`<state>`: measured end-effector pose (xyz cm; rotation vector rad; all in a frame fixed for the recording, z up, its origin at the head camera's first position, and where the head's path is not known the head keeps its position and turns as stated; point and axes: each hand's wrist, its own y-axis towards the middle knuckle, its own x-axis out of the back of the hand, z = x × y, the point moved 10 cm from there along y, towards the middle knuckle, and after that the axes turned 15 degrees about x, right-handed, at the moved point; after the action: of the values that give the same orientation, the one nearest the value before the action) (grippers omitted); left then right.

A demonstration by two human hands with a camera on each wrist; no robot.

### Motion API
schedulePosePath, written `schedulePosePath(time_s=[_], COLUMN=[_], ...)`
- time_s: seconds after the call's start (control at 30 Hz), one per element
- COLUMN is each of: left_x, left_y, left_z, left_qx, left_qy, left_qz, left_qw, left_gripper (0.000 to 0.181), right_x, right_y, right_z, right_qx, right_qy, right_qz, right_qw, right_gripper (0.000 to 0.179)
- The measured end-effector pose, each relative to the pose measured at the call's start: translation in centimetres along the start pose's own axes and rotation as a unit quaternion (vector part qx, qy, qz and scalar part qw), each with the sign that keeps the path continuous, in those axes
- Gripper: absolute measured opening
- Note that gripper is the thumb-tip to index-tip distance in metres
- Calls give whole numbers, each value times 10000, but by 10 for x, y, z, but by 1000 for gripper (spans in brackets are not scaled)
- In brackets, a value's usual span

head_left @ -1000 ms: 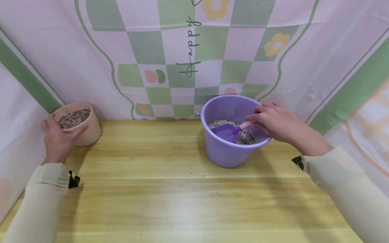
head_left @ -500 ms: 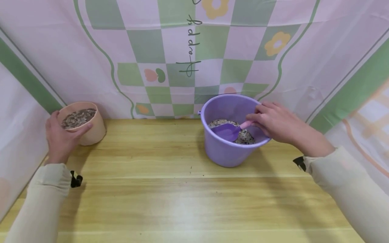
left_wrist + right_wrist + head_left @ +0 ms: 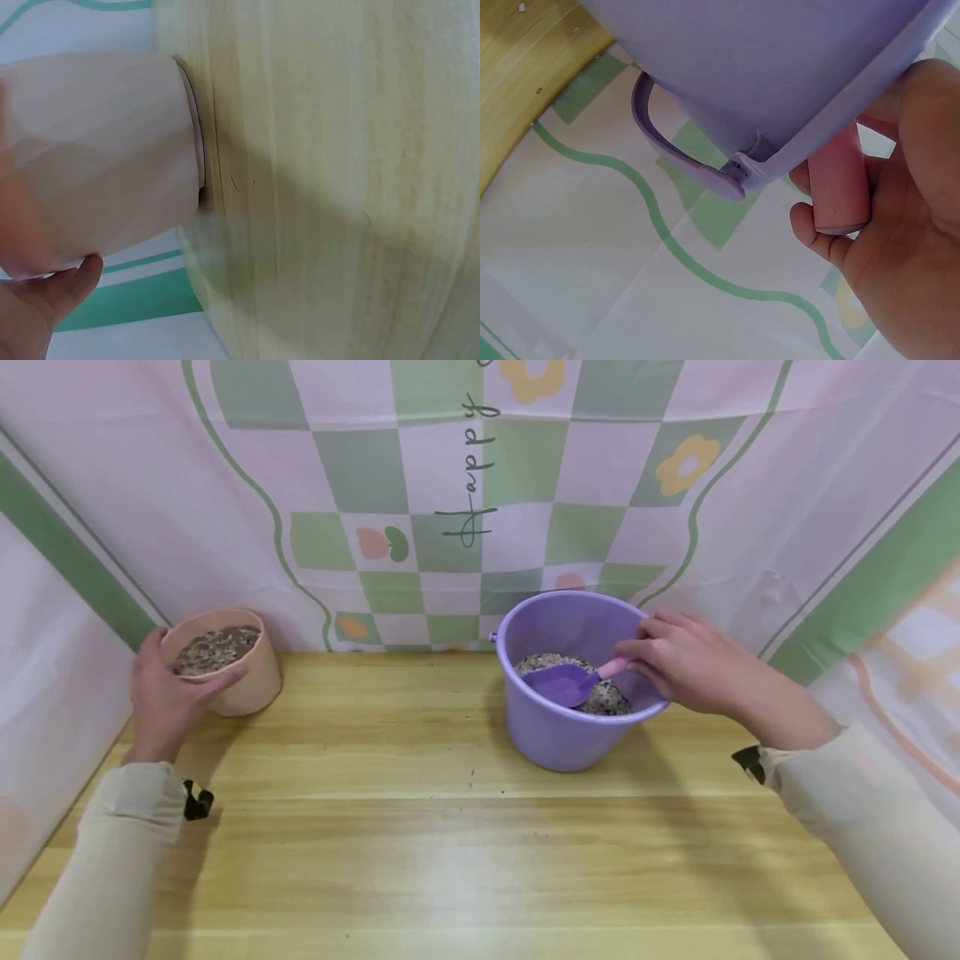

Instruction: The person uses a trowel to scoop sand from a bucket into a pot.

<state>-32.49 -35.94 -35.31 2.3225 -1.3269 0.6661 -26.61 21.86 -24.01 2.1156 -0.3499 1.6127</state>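
At the far left of the table, my left hand [image 3: 171, 700] grips a peach flowerpot [image 3: 253, 683], its thumb along the near side. Gritty, flaky potting mix [image 3: 216, 650] fills much of the pot. My right hand [image 3: 693, 664] holds a toy shovel [image 3: 561, 683] by its pink handle [image 3: 840, 184]. The purple blade lies inside a lilac bucket [image 3: 555, 742], over a heap of speckled grainy mix [image 3: 603, 700]. Part of that heap is hidden behind the blade and the rim. In the left wrist view the pot's side [image 3: 105, 142] stands upright against the wood.
A printed cloth [image 3: 442, 468] hangs right behind the pot and bucket, with more cloth at both sides. The bucket's carrying handle [image 3: 671, 154] hangs down on its far side. A few dark crumbs [image 3: 502, 792] lie on the wooden table [image 3: 420, 868].
My left hand has slid the flowerpot to the right along the back of the table, away from the left cloth. The right hand, shovel and bucket stay almost where they were.
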Motion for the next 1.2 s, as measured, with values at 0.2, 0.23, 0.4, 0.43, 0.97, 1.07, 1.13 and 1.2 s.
schedulePosePath(time_s=[0.2,0.23,0.4,0.43,0.97,1.07,1.13,1.2], left_x=[-8,-10,-18,-19,-29,-30,-32,-33], left_y=[-4,-4,-5,-5,-14,-16,-17,-18], left_z=[-6,-7,-11,-12,-24,-24,-25,-26], left_qx=[-182,-204,-323,-342,-709,-667,-668,-671], left_qy=[-21,8,-29,-27,333,311,312,304], left_qz=[166,202,377,397,578,650,699,760], left_qw=[9997,9996,9988,9986,9952,9952,9948,9944], left_gripper=[117,118,120,119,115,115,116,116], right_x=[2,2,3,4,17,18,19,19], right_y=[-2,-2,-4,-4,-12,-15,-17,-19], right_z=[1,1,2,2,0,-2,-3,-5], right_qx=[4,-1,39,49,210,146,126,75], right_qy=[6,-7,-94,-110,-374,-400,-441,-461], right_qz=[-40,-51,-109,-123,-179,-83,-39,12], right_qw=[10000,10000,9999,9999,9989,9991,9989,9989], right_gripper=[17,17,16,16,16,15,15,14])
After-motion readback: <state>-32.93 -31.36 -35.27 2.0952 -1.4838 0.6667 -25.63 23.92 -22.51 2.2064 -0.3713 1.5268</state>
